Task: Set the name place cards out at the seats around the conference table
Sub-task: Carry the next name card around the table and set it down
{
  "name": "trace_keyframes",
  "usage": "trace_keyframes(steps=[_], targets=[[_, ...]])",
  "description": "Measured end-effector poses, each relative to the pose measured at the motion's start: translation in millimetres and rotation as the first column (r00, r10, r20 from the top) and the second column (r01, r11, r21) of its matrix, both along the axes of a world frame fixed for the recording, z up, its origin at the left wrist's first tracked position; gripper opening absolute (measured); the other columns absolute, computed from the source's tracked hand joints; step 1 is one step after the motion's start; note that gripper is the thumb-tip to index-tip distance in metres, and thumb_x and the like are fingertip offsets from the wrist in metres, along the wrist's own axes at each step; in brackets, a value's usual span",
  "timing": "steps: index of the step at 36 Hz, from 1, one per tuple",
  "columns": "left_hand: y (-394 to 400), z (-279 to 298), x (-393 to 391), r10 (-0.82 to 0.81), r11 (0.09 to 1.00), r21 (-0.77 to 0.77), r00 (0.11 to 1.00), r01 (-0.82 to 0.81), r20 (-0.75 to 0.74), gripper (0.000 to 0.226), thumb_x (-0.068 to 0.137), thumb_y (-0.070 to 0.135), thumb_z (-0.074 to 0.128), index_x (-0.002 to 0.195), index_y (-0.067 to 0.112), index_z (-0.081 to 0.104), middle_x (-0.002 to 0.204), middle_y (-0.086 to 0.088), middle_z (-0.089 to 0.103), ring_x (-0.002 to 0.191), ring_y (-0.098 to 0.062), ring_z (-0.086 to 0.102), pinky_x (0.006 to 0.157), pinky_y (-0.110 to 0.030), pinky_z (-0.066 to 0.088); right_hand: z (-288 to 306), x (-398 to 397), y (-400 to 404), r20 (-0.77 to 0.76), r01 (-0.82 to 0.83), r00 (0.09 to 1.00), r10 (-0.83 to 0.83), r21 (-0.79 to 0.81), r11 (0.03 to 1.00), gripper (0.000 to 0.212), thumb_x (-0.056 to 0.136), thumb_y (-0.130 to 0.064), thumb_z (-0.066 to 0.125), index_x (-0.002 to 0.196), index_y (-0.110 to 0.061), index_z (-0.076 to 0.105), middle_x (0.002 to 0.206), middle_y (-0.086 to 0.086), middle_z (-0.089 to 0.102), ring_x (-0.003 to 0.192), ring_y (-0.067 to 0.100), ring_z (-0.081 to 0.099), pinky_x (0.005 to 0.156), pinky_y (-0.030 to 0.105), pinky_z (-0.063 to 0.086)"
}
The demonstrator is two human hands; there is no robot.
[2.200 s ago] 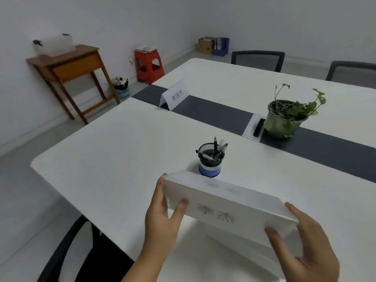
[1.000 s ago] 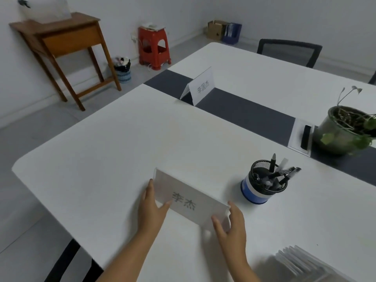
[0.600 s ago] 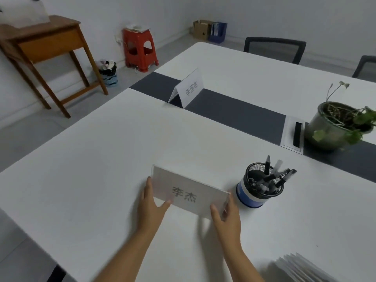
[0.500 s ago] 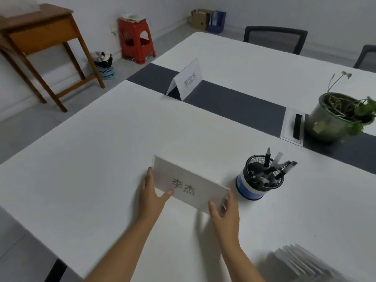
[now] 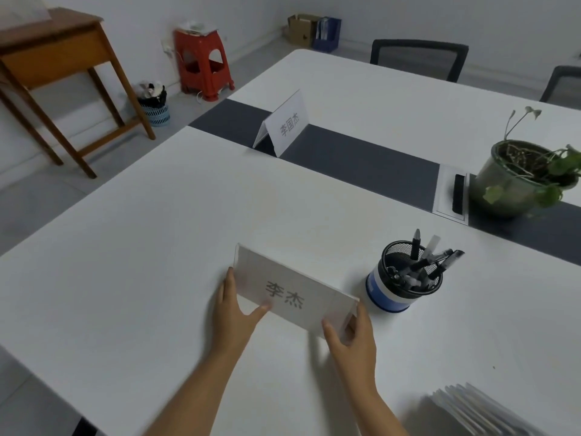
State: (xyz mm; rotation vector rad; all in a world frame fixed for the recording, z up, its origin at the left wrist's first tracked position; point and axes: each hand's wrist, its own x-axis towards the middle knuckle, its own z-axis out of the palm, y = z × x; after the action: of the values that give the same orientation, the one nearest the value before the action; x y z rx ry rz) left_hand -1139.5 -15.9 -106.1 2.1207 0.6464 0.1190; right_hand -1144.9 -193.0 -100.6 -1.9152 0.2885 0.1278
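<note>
A white tent-shaped place card (image 5: pixel 292 294) with dark characters stands on the white conference table (image 5: pixel 157 247), near its front edge. My left hand (image 5: pixel 234 313) grips the card's left end, thumb on its face. My right hand (image 5: pixel 353 338) grips the right end, thumb in front and fingers behind. A second place card (image 5: pixel 287 124) stands farther off on the table's dark centre strip. A stack of more cards (image 5: pixel 481 413) lies at the lower right.
A blue-and-black mesh pen holder (image 5: pixel 405 281) stands just right of the held card. A potted plant (image 5: pixel 522 177) and a cable hatch (image 5: pixel 452 193) sit on the dark strip. Chairs (image 5: pixel 418 58) line the far side. A wooden side table (image 5: pixel 59 58) and red stool (image 5: pixel 202 61) stand left.
The card came down from in front of me onto the table left of the pen holder. Both hands stay on its ends. The view has shifted slightly.
</note>
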Motion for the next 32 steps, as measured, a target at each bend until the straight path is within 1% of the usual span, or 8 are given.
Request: trace_keyframes(steps=[2,10,13,15,17,27,29,32], targets=[[-1.0,1.4,-0.6,0.004,1.0,0.007,1.0,-0.004,0.0,0.097,0.069,0.023,0.076,0.142,0.012,0.014,0.15,-0.01,0.025,0.137,-0.025,0.026,0.108,-0.033,0.026,0.1,0.9,0.5,0.001,-0.001,1.0,0.001,0.015,1.0,0.087,0.057,-0.053,0.054,0.133,-0.015,0.037,0.131,0.007,0.052,0.114,0.02,0.054,0.1,0.035,0.044],[-2.0,-0.7,-1.2,-0.028,1.0,0.007,0.999,0.028,-0.018,0.096,0.073,0.022,0.072,0.143,0.01,0.008,0.153,-0.01,0.017,0.139,-0.023,0.021,0.109,-0.03,0.022,-3.4,3.6,0.7,0.006,0.007,1.0,-0.007,0.018,1.0,0.068,0.077,-0.023,0.067,0.136,-0.015,0.034,0.133,0.007,0.05,0.108,0.018,0.054,0.09,0.025,0.041],[-2.5,-1.3,0.0,-0.038,0.999,0.009,0.999,0.038,-0.027,0.095,0.074,0.023,0.071,0.143,0.009,0.006,0.153,-0.01,0.015,0.14,-0.023,0.019,0.11,-0.031,0.021,-6.7,4.3,-1.8,0.013,0.006,1.0,-0.006,-0.004,1.0,0.065,0.078,-0.013,0.066,0.135,-0.014,0.036,0.13,0.008,0.053,0.104,0.018,0.056,0.085,0.021,0.042],[-2.3,-1.2,0.3,-0.045,0.999,0.015,0.999,0.045,-0.03,0.095,0.075,0.024,0.07,0.142,0.008,0.006,0.154,-0.01,0.014,0.14,-0.023,0.019,0.11,-0.03,0.021,-6.8,3.9,-2.5,0.015,-0.002,1.0,0.003,-0.021,1.0,0.064,0.078,-0.014,0.067,0.134,-0.015,0.037,0.127,0.008,0.056,0.098,0.017,0.057,0.078,0.016,0.042],[-2.3,-1.6,-0.1,-0.05,0.999,0.02,0.998,0.051,-0.036,0.094,0.075,0.024,0.07,0.142,0.008,0.006,0.154,-0.01,0.013,0.14,-0.022,0.018,0.11,-0.029,0.02,-8.1,3.1,-3.2,0.011,-0.011,1.0,0.011,-0.022,1.0,0.065,0.078,-0.015,0.067,0.135,-0.016,0.036,0.125,0.007,0.057,0.097,0.016,0.058,0.078,0.018,0.041],[-3.4,-0.2,1.6,-0.044,0.998,0.047,0.998,0.046,-0.046,0.095,0.074,0.024,0.07,0.142,0.006,0.006,0.154,-0.011,0.013,0.14,-0.024,0.018,0.11,-0.031,0.022,-13.6,7.3,-2.0,-0.006,-0.012,1.0,0.012,-0.019,1.0,0.089,0.056,-0.06,0.05,0.137,-0.023,0.033,0.122,0.005,0.061,0.103,0.02,0.06,0.073,0.013,0.042],[-3.9,0.3,1.9,-0.04,0.998,0.054,0.998,0.042,-0.046,0.096,0.074,0.024,0.071,0.142,0.006,0.006,0.153,-0.012,0.014,0.14,-0.025,0.019,0.11,-0.031,0.022,-14.1,8.2,-3.2,-0.004,-0.017,1.0,0.017,-0.017,1.0,0.092,0.054,-0.062,0.046,0.137,-0.024,0.033,0.123,0.006,0.06,0.103,0.02,0.06,0.075,0.016,0.043],[-4.3,1.1,2.1,-0.041,0.997,0.059,0.998,0.044,-0.052,0.096,0.074,0.025,0.071,0.142,0.006,0.005,0.153,-0.012,0.014,0.14,-0.025,0.02,0.11,-0.032,0.024,-14.1,7.3,-4.1,-0.003,-0.028,1.0,0.028,-0.012,1.0,0.092,0.056,-0.06,0.049,0.138,-0.024,0.031,0.125,0.006,0.059,0.102,0.019,0.059,0.072,0.007,0.039]])
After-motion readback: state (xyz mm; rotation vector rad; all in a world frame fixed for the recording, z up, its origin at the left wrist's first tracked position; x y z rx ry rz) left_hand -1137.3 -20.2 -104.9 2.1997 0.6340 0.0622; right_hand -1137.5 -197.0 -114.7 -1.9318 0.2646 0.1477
